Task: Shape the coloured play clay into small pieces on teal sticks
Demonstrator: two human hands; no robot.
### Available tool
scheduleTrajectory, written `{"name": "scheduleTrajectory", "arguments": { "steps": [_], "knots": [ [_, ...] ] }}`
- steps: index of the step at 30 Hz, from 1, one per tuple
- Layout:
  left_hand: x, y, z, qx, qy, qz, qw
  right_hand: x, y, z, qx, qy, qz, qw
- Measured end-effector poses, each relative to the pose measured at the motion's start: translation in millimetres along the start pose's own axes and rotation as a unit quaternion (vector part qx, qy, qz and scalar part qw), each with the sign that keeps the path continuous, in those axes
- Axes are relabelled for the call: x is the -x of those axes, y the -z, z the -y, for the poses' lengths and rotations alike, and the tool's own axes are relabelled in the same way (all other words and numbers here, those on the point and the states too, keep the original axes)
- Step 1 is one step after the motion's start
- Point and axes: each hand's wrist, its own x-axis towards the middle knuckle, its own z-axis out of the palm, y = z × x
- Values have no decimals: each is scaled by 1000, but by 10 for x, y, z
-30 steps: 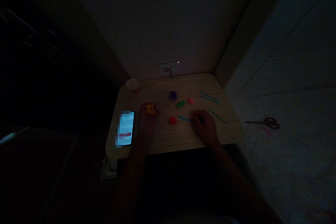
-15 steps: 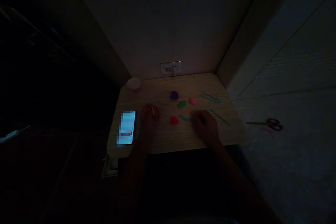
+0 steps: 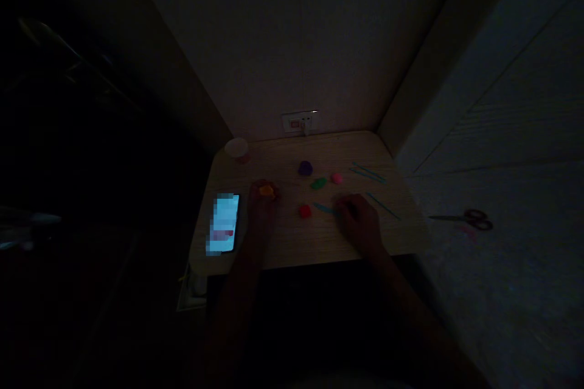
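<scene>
My left hand [image 3: 263,206] curls round a lump of orange modelling clay [image 3: 267,191], which shows between its fingers. Opposite it, my right hand [image 3: 359,222] rests on the table with bent fingers, closed on the end of a flat blue modelling knife [image 3: 323,208] whose blade points left. Between the hands lies a red clay piece [image 3: 305,211]. Farther back are a green clay piece [image 3: 318,183], a pink clay ball [image 3: 336,178] and a purple clay lump [image 3: 305,168]. The scene is very dark, so finger detail is faint.
A lit phone [image 3: 223,223] lies left of my left hand. A paper cup [image 3: 236,149] stands at the back left. Thin blue sticks [image 3: 383,205] lie at the right. Scissors [image 3: 469,219] are beyond the table's right edge. A wall socket [image 3: 300,122] holds a plug.
The orange clay in my left hand now looks smoother and more compact, where it was in strands. My right hand stays in place with the knife. The view has shifted slightly.
</scene>
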Motion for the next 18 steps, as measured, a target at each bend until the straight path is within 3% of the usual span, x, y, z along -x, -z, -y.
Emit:
{"name": "scheduleTrajectory", "arguments": {
  "steps": [6,11,18],
  "knots": [
    [-104,37,122,-146,-77,14,986,-52,-8,-31,-14,-17,-19,1000],
    [-115,85,-23,-300,-76,49,950,-302,-12,-96,3,16,-22,1000],
    [-82,58,-172,-335,-106,30,936,-689,-88,-213,84,82,8,993]
  ]
}}
